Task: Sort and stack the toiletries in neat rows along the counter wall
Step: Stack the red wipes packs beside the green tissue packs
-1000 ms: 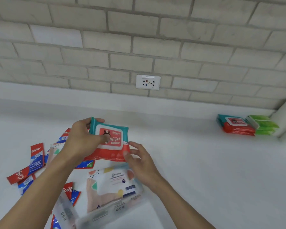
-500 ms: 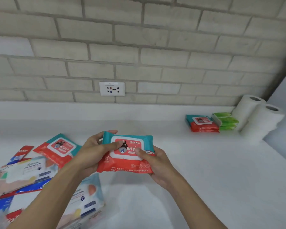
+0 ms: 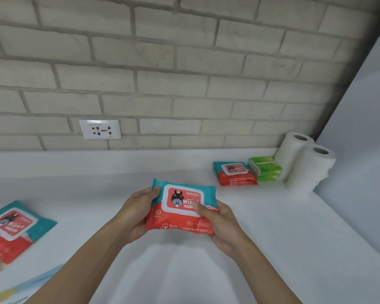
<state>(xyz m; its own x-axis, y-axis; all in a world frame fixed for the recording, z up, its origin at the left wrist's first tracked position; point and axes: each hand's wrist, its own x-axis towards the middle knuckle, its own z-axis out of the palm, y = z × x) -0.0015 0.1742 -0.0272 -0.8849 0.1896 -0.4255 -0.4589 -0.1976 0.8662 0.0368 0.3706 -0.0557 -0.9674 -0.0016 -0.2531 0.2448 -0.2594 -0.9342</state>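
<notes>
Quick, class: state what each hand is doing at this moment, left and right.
Left hand: closed, holding the left end of the red and teal wipes pack.
Right hand: closed, holding the same pack's right end, thumb on top.

Finishes around the wall socket (image 3: 100,129)
The socket is glossy white plastic; the brick wall (image 3: 184,62) around it is rough and matt. Below it, the counter (image 3: 272,227) looks smooth and the wipes pack (image 3: 181,207) is shiny plastic film. The paper rolls (image 3: 312,163) to its right are matt.

At 2 o'clock the bench (image 3: 294,227) carries stacked wipes packs (image 3: 235,175), green packs (image 3: 264,168) and paper rolls (image 3: 306,165). A loose wipes pack (image 3: 13,229) lies at 8 o'clock.
</notes>
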